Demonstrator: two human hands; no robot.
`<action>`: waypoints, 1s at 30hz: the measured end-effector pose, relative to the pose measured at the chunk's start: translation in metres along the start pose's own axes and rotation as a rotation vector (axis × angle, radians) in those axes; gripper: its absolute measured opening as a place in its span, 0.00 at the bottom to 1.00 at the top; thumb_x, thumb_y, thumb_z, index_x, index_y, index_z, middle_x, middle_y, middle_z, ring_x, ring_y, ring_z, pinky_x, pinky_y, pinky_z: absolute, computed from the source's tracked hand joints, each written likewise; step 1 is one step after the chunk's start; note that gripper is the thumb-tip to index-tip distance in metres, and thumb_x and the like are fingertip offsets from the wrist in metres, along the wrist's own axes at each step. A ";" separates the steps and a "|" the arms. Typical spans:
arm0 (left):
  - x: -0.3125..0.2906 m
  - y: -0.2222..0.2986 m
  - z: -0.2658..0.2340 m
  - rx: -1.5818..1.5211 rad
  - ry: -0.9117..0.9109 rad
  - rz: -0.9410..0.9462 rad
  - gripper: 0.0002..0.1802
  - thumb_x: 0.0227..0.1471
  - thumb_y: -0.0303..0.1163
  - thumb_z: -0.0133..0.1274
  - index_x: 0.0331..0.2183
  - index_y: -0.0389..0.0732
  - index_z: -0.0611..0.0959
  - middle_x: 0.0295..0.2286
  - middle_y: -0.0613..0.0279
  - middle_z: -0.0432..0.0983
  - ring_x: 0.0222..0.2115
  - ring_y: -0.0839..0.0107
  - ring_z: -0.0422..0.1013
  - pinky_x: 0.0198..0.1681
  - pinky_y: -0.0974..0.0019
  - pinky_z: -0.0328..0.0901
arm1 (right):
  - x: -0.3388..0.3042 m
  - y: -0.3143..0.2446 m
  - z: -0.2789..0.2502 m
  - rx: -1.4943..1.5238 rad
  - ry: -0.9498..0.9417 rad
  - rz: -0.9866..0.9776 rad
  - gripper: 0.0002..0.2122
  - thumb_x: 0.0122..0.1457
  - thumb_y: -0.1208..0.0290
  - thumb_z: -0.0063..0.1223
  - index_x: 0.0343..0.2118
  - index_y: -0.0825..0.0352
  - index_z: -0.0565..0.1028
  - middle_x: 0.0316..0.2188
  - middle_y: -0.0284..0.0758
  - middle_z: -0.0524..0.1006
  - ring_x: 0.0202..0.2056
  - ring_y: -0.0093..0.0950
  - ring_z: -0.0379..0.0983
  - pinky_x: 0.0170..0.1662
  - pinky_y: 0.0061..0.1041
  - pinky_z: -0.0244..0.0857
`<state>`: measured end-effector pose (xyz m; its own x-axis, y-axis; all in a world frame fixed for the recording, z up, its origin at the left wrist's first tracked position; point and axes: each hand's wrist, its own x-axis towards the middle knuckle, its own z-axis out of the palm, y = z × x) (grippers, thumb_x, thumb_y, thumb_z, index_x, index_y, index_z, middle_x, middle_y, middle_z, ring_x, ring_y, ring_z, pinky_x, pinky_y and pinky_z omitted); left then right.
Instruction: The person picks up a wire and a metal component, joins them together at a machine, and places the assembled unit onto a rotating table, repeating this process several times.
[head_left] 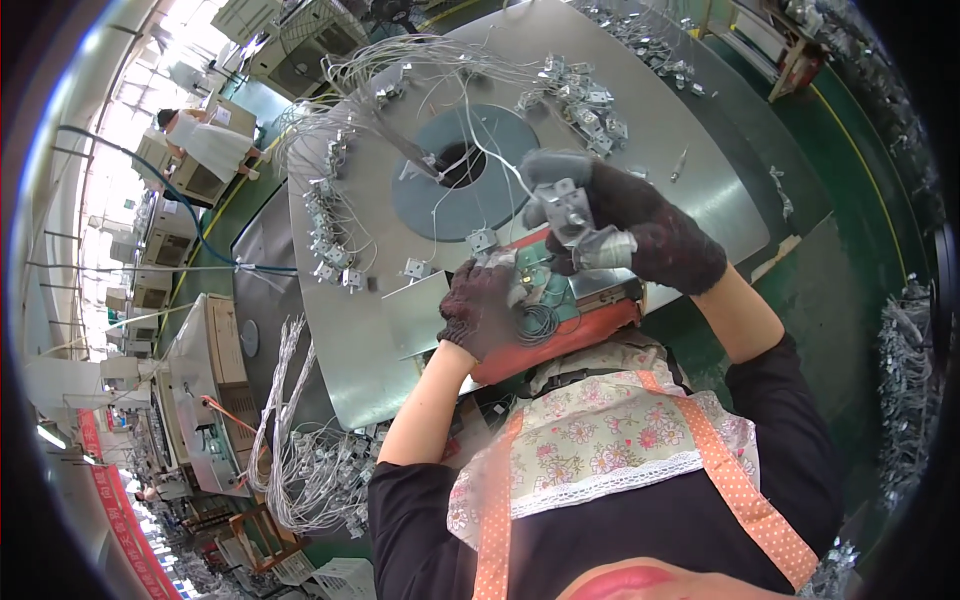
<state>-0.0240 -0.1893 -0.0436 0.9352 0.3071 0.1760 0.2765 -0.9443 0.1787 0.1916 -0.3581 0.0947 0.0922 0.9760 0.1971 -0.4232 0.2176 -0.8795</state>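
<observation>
Both my hands wear dark red knit gloves with pale wrappings on some fingers. My right hand (655,235) is closed round a small silver metal bracket (566,212) with a white wire running from it, held up over the table. My left hand (478,308) rests at the left side of a green circuit-board fixture (548,285) set in a red tray (560,345). Its fingers are bent together, and what they grip is hidden. Just beyond those fingertips lies another metal bracket (482,241) on a thin wire. A coil of dark wire (538,324) sits on the fixture.
The metal table (345,375) has a grey disc (415,205) with a dark hole. Wired brackets lie in groups at the left (325,230) and far right (590,105). A pen-like tool (680,165) lies right. Wire bundles (290,470) hang off the left. Another person (205,140) is far left.
</observation>
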 end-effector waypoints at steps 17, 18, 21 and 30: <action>0.093 -0.048 0.002 -0.265 -0.149 -0.264 0.24 0.43 0.38 0.64 0.45 0.48 0.84 0.43 0.47 0.79 0.45 0.46 0.76 0.49 0.48 0.71 | 0.025 0.077 -0.009 -1.292 -0.151 -0.297 0.29 0.48 0.75 0.68 0.57 0.60 0.74 0.44 0.39 0.78 0.42 0.37 0.77 0.46 0.38 0.72; 0.096 -0.065 0.019 -0.277 -0.153 -0.273 0.24 0.43 0.38 0.64 0.45 0.48 0.84 0.43 0.47 0.79 0.45 0.46 0.76 0.49 0.48 0.71 | 0.027 0.086 -0.004 -1.456 -0.142 -0.360 0.23 0.48 0.76 0.62 0.51 0.61 0.76 0.43 0.42 0.77 0.40 0.42 0.76 0.43 0.40 0.72; 0.100 -0.091 0.041 0.268 -0.413 -0.294 0.21 0.45 0.39 0.61 0.43 0.45 0.85 0.42 0.46 0.80 0.43 0.43 0.77 0.43 0.39 0.72 | 0.044 0.122 -0.013 -1.637 -0.215 -0.466 0.17 0.49 0.76 0.56 0.44 0.63 0.76 0.40 0.43 0.78 0.39 0.41 0.76 0.41 0.41 0.72; 0.032 -0.168 -0.003 0.342 -0.320 -0.401 0.17 0.51 0.45 0.58 0.39 0.46 0.88 0.43 0.48 0.78 0.44 0.47 0.77 0.46 0.46 0.70 | 0.068 0.144 -0.009 -1.726 -0.505 -0.002 0.15 0.45 0.73 0.60 0.39 0.63 0.77 0.34 0.42 0.77 0.40 0.42 0.75 0.42 0.41 0.71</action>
<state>-0.0406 -0.0204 -0.0653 0.7493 0.6451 -0.1498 0.6257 -0.7637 -0.1588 0.1454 -0.2602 -0.0222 -0.3035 0.9528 0.0075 0.9275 0.2972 -0.2266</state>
